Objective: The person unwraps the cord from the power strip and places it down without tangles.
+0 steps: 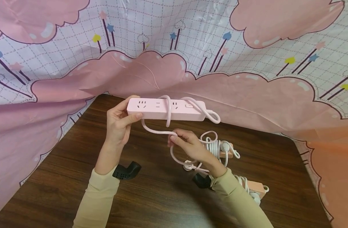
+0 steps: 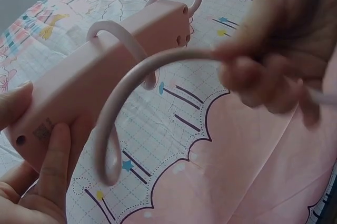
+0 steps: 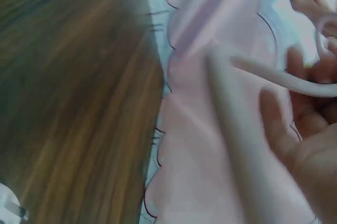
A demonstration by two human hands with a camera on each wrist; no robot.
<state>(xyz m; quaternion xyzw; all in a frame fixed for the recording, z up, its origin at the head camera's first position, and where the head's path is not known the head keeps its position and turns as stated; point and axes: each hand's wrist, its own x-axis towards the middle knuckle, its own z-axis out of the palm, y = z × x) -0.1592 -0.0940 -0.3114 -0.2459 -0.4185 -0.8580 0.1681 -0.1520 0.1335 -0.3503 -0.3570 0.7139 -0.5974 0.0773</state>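
Note:
In the head view my left hand grips the left end of a pink power strip, thumb on the front edge. The strip is held up above the table, its sockets facing me. Its pale pink cord leaves the right end and loops over the body. My right hand pinches the cord below the strip. Beyond it the cord hangs in a curve towards a plug on the table. The left wrist view shows the strip's back with fingers against it, and the right hand blurred around the cord.
Right of my right hand lies a power strip wound with white cord. Another orange-pink strip, also wrapped in cord, lies closer, beside my right forearm. A patterned pink cloth rises behind the dark wooden table.

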